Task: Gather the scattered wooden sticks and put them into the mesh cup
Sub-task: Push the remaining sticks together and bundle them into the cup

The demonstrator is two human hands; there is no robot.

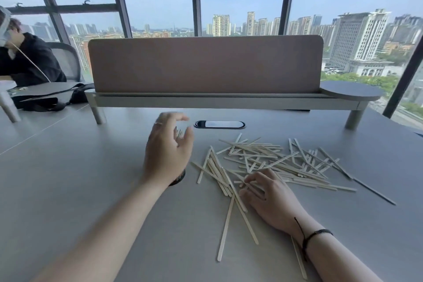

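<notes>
Head view carries no readable writing; thin, flat, pale wooden sticks (270, 165) lie criss-crossed on the smooth grey table (68, 178). Left hand (168, 151) hovers with fingers loosely spread over the dark mesh cup (179, 177), mostly hidden beneath it. Right hand (265, 194) curls its fingers onto sticks at the pile's near edge.

Mesh cup (178, 179) left of the scattered sticks (270, 162) on the table (68, 178) — divider screen (206, 64) behind.

Pale matt wooden sticks (270, 162) lie on a smooth grey matt table (68, 178).
</notes>
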